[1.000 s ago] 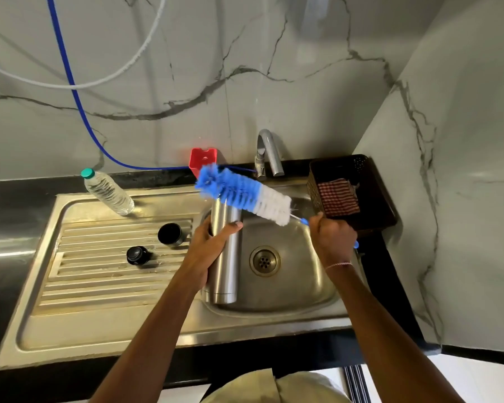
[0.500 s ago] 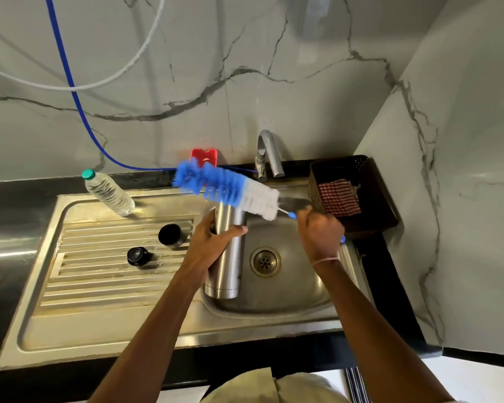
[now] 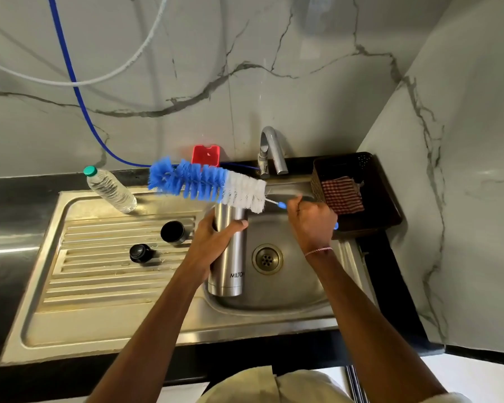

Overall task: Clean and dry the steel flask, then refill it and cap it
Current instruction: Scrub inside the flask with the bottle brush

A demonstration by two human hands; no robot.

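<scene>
My left hand (image 3: 214, 244) grips the uncapped steel flask (image 3: 230, 266) upright over the sink basin (image 3: 297, 298), near its left wall. My right hand (image 3: 312, 223) holds the blue handle of a bottle brush (image 3: 207, 186). The brush's blue and white bristles lie nearly level above the flask's mouth, pointing left, outside the flask. Two black flask caps, one cup-shaped (image 3: 173, 232) and one stopper (image 3: 140, 253), stand on the ribbed drainboard (image 3: 99, 274).
A clear plastic water bottle (image 3: 109, 189) with a green cap stands at the drainboard's back. The tap (image 3: 269, 151) rises behind the basin, beside a red holder (image 3: 205, 155). A dark basket (image 3: 373, 207) with a checked cloth (image 3: 342, 194) sits right of the sink.
The brush has moved left and a little up, its bristles now reaching further past the flask's mouth. My right hand followed it leftward. The flask has stayed upright in my left hand.
</scene>
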